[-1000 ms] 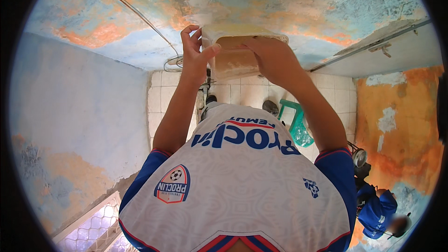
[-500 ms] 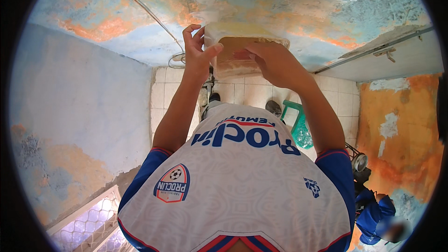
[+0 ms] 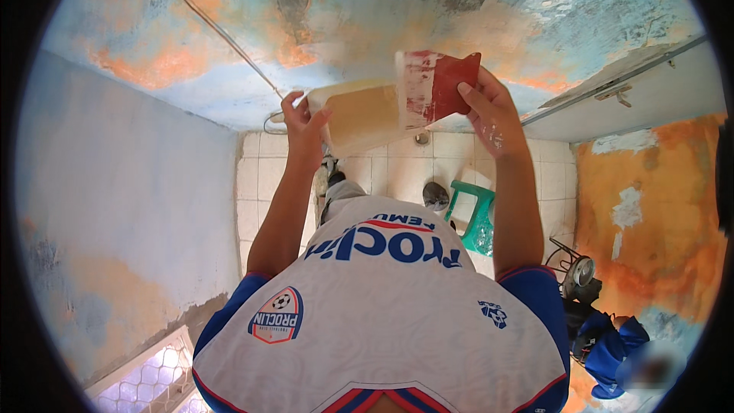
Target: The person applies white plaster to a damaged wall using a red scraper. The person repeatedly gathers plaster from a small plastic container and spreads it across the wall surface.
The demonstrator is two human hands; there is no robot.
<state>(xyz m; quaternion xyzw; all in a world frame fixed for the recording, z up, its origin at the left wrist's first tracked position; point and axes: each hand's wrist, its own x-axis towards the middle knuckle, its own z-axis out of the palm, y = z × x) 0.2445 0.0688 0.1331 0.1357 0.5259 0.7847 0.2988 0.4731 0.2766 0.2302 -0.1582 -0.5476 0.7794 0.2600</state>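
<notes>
My left hand (image 3: 306,128) is closed on the left edge of a pale, boxy plastic tub (image 3: 348,99) with a tan inner face. In my right hand (image 3: 495,116), thumb on top, is a red putty scraper (image 3: 457,82). White paste is smeared across the scraper's left half, and its left edge lies at the tub's right rim; whether they touch I cannot tell. Pale specks dot the back of my right hand. Both hands are held out in front of the patchy blue and orange wall (image 3: 367,8).
A green plastic stool (image 3: 479,222) stands on the white floor tiles (image 3: 397,172) beside my shoe (image 3: 436,196). A thin pipe (image 3: 214,27) runs down the wall. At lower right is a person in blue (image 3: 612,356), near a round lamp-like object (image 3: 583,270). A metal grille (image 3: 149,375) lies lower left.
My right hand has drawn the scraper out of the tub to the right, so its paste-covered face now shows. The tub has moved slightly left and lower in view.
</notes>
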